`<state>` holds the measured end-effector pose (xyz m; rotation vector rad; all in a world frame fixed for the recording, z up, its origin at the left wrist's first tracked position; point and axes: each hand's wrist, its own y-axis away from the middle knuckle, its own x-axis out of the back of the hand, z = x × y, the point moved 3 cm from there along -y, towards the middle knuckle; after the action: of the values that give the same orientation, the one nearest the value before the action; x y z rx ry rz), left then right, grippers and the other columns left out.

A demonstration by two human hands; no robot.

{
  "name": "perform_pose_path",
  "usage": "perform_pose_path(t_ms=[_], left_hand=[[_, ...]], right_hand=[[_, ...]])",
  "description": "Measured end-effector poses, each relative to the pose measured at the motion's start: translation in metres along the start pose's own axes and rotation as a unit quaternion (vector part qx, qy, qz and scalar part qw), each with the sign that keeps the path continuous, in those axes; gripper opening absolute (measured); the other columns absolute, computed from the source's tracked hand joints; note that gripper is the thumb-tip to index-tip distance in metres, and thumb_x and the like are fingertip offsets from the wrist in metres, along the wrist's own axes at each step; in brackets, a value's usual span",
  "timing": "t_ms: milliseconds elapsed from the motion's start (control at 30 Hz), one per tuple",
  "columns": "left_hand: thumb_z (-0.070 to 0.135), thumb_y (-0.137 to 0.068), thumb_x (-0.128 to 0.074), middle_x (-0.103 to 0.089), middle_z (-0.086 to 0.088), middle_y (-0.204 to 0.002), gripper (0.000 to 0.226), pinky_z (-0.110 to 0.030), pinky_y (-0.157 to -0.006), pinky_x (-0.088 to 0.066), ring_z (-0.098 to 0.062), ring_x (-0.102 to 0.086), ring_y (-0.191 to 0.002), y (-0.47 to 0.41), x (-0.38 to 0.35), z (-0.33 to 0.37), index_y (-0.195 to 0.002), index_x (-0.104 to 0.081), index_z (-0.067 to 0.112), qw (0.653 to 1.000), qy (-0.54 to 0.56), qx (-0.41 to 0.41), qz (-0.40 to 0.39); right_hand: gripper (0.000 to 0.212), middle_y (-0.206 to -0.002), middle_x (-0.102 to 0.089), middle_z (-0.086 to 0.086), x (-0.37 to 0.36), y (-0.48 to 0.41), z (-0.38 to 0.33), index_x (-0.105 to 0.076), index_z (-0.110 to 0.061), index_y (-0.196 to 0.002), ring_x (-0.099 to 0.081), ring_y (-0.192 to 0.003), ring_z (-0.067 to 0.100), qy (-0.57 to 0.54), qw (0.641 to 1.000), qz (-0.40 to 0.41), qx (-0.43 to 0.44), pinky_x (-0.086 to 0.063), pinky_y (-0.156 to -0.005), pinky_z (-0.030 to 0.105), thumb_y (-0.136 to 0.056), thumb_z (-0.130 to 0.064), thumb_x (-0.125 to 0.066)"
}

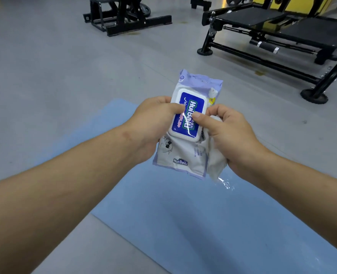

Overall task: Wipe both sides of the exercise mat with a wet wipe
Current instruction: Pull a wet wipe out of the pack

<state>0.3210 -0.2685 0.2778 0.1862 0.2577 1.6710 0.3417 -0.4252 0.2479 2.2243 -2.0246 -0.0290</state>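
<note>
Exercise mat (183, 224): blue, flat on the floor under the hands; looks thin, soft and floppy, and is probably best lifted by an edge or corner to turn it.
Left hand (153, 123): curled round the side of the wipe pack (183, 153), thumb on its lid.
Right hand (229, 131): bunches the wet wipe (216, 161) in its palm, thumb pressing the lid.
Wet wipe: white, limp and light, likely damp; wants a firm wad.
Beyond: grey floor (44, 66), black gym bench (272, 26).

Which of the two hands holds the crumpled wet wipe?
The right hand: the white wipe is bunched in its palm, while the left hand grips only the wipe pack.
</note>
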Motion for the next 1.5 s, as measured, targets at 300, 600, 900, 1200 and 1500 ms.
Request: perform_pose_path(t_ms=[300,600,900,1200,1500], left_hand=[[0.016,-0.102,-0.058,-0.08,-0.002,-0.098,0.016,-0.029,-0.068,-0.059,-0.016,-0.076,-0.083,0.027,0.079,-0.033,-0.11,-0.072,0.016,0.999,-0.005,-0.008,0.048],[0.019,-0.098,-0.067,-0.079,-0.007,-0.103,0.02,-0.03,-0.069,-0.057,-0.022,-0.076,-0.089,0.064,0.159,-0.144,-0.115,-0.07,0.011,0.974,0.077,0.017,0.212],[0.018,-0.099,-0.066,-0.078,-0.008,-0.103,0.017,-0.029,-0.067,-0.057,-0.021,-0.076,-0.086,0.132,0.248,-0.238,-0.114,-0.07,0.011,0.919,0.128,0.07,0.367],[0.021,-0.1,-0.063,-0.079,-0.007,-0.098,0.013,-0.032,-0.066,-0.057,-0.02,-0.076,-0.081,0.189,0.316,-0.325,-0.109,-0.067,0.013,0.83,0.18,0.155,0.505],[0.019,-0.101,-0.062,-0.077,-0.01,-0.102,0.014,-0.043,-0.08,-0.063,-0.025,-0.076,-0.087,0.207,0.337,-0.383,-0.111,-0.066,0.011,0.779,0.182,0.23,0.555]], right_hand=[[0.03,-0.088,-0.078,-0.001,-0.074,0.007,0.009,-0.061,-0.006,-0.095,-0.074,-0.074,0.012,0.072,0.993,-0.088,0.024,-0.06,-0.072,0.033,-0.086,-0.028,-0.079],[0.021,-0.087,-0.078,-0.004,-0.169,0.036,0.089,-0.063,-0.013,-0.085,-0.073,-0.073,0.01,0.065,0.981,-0.179,-0.047,-0.056,-0.062,0.025,-0.086,-0.026,-0.081],[0.015,-0.086,-0.077,-0.003,-0.289,0.083,0.161,-0.069,-0.016,-0.086,-0.073,-0.073,0.012,0.094,0.946,-0.294,-0.098,-0.058,-0.065,0.025,-0.086,-0.026,-0.08],[0.009,-0.089,-0.077,-0.003,-0.399,0.134,0.244,-0.072,-0.023,-0.083,-0.075,-0.08,0.02,0.142,0.901,-0.38,-0.15,-0.062,-0.078,0.045,-0.082,-0.027,-0.08],[0.007,-0.093,-0.077,0.0,-0.442,0.164,0.31,-0.073,-0.022,-0.088,-0.074,-0.08,0.019,0.2,0.875,-0.405,-0.175,-0.061,-0.077,0.037,-0.083,-0.025,-0.078]])
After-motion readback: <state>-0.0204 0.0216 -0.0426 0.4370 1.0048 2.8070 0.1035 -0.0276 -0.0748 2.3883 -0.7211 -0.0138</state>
